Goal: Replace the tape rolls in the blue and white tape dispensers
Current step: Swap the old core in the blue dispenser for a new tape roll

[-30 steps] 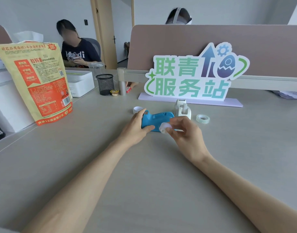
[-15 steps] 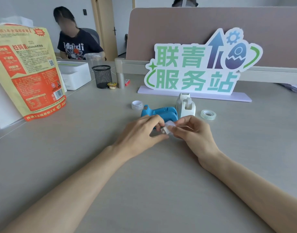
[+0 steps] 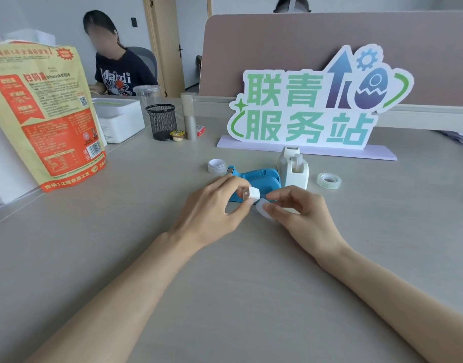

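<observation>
White plastic spool core (image 3: 251, 195) is pinched in the left hand (image 3: 214, 210), a tape roll (image 3: 263, 209) gripped by the right hand (image 3: 301, 213) before the blue dispenser (image 3: 259, 179); neither dispenser appears reloaded yet.

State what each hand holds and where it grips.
Left hand: small white plastic hub, pinched at its end. Right hand: clear tape roll, gripped by its rim.
</observation>
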`<state>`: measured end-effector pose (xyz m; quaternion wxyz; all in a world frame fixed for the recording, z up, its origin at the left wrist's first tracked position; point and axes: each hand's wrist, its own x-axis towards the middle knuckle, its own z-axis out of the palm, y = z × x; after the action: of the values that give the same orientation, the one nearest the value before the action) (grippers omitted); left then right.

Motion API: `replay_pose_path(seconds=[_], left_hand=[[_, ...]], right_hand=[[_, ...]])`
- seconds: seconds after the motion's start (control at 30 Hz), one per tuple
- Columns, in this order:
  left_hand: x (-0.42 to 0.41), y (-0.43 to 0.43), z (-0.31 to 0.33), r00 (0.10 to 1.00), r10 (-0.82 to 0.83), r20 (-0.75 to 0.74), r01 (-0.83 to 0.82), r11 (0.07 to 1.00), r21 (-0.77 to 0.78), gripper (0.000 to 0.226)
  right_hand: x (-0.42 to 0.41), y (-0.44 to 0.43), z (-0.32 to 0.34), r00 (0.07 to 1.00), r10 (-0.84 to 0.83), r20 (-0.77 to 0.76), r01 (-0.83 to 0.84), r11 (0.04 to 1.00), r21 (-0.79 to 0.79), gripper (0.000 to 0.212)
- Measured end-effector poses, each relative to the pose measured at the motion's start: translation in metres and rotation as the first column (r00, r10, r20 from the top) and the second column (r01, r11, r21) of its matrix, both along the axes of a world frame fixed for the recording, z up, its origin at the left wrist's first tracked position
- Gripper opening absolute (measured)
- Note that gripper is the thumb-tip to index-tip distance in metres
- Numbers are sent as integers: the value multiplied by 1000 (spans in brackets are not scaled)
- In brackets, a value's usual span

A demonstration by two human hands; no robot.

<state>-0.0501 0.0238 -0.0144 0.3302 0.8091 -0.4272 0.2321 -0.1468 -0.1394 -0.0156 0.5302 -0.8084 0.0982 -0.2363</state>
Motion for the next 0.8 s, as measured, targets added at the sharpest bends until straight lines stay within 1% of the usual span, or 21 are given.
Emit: replay_pose_path(seconds=[0.03, 0.13, 0.2, 0.27, 0.33, 0.4, 0.47, 0.53, 0.6, 0.67, 0.73, 0.8], left_hand=[[0, 0, -1, 1000, -8, 12, 8, 1000, 0, 11], [-2, -2, -1, 998, -32, 58, 34, 999, -34, 13], [-2, -4, -1, 993, -63, 98, 69, 996, -60, 15], [-2, -4, -1, 988, -99, 119, 107, 992, -62, 18], [-1, -3, -2, 987, -121, 108, 126, 991, -41, 21], [1, -1, -2, 992, -125, 31, 126, 991, -41, 30], [7, 2, -1, 994, -86, -69, 78, 991, -109, 39], [22, 4, 0, 991, 27, -133, -53, 979, -196, 40], [45, 2, 0, 961, 155, -228, -207, 952, -226, 37], [67, -2, -1, 919, 242, -311, -297, 944, -144, 39], [87, -8, -5, 873, 324, -364, -340, 940, 20, 44], [98, -14, -7, 848, 391, -358, -348, 920, 181, 51]], right_hand=[[0, 0, 0, 1000, -3, 7, 3, 1000, 17, 3], [0, 1, 3, 1000, 6, 21, -8, 996, 91, 12], [-2, 4, 8, 998, 62, 32, -66, 987, 148, 16], [-4, 6, 10, 990, 123, 61, -132, 977, 167, 16], [-4, 6, 10, 988, 126, 91, -142, 972, 187, 14], [-3, 4, 8, 993, 68, 98, -89, 968, 233, 14], [-1, 3, 7, 997, 22, 79, -42, 966, 254, 17], [1, 2, 7, 998, 18, 56, -32, 967, 254, 18], [2, 3, 7, 999, 21, 40, -31, 966, 257, 20], [4, 3, 7, 1000, 22, 19, -26, 967, 254, 20], [5, 3, 6, 1000, 21, 2, -21, 968, 250, 19], [5, 2, 6, 1000, 19, -6, -17, 970, 243, 19]])
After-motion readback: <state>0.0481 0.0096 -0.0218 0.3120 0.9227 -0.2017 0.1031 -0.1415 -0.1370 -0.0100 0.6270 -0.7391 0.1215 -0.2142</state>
